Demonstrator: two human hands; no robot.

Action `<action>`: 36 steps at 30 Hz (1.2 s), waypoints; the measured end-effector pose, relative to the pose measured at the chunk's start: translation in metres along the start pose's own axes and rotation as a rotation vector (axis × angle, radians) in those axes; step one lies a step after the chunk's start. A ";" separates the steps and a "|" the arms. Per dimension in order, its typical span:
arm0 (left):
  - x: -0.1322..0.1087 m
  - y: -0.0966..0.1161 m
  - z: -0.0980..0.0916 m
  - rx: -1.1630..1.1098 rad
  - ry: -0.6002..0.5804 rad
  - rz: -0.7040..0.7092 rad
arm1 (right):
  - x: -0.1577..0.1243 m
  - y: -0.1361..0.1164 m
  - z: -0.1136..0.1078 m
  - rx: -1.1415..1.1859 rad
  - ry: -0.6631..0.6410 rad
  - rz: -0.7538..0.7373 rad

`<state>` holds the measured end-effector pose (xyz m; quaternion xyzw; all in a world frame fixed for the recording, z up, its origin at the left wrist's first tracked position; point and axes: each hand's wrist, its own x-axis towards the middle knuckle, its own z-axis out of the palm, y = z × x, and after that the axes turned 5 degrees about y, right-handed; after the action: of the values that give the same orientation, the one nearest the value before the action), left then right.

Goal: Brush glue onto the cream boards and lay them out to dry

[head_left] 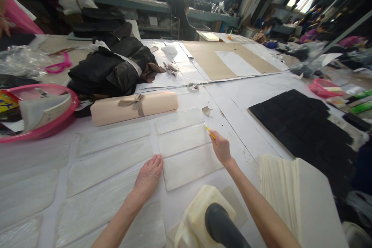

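Observation:
My right hand (221,147) is closed around a thin yellow-handled brush (209,131), whose pale tip rests at the right end of a whitish flat panel (183,139). That panel lies between two similar ones, the lower (192,166) nearer to me. My left hand (149,174) lies palm down at the gap between two columns of panels, fingers together and stretched out, with nothing visible in it. More whitish panels (110,162) lie in rows to the left.
A cream container (200,217) with a dark cylinder stands near the front. Stacked pale sheets (279,193) and black pieces (296,120) lie right. Beyond the panels are a peach roll (133,107), black fabric (110,66) and a pink basin (58,124). A person (180,4) is in back.

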<state>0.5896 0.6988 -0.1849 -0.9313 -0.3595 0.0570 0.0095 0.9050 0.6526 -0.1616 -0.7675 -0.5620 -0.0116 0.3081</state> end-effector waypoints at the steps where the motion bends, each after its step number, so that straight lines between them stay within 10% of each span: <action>1: 0.000 0.000 0.000 -0.005 0.000 -0.001 | 0.001 0.001 0.003 -0.042 -0.026 -0.030; 10: -0.001 0.000 0.000 -0.027 0.006 -0.006 | -0.001 -0.008 -0.017 0.462 -0.228 0.138; 19: -0.001 0.000 0.001 -0.067 0.021 -0.017 | 0.011 -0.015 0.006 0.186 -0.195 0.019; 26: -0.002 0.000 0.000 -0.074 0.046 -0.012 | 0.004 -0.010 -0.024 0.751 -0.409 0.245; 31: -0.002 0.001 0.001 -0.087 0.056 -0.019 | 0.014 -0.003 -0.008 0.541 -0.133 0.222; 36: -0.002 0.000 0.004 -0.074 0.061 -0.010 | -0.015 -0.030 0.006 0.466 -0.326 0.127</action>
<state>0.5874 0.6972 -0.1888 -0.9306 -0.3654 0.0151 -0.0137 0.8719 0.6481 -0.1582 -0.7013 -0.5424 0.2609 0.3818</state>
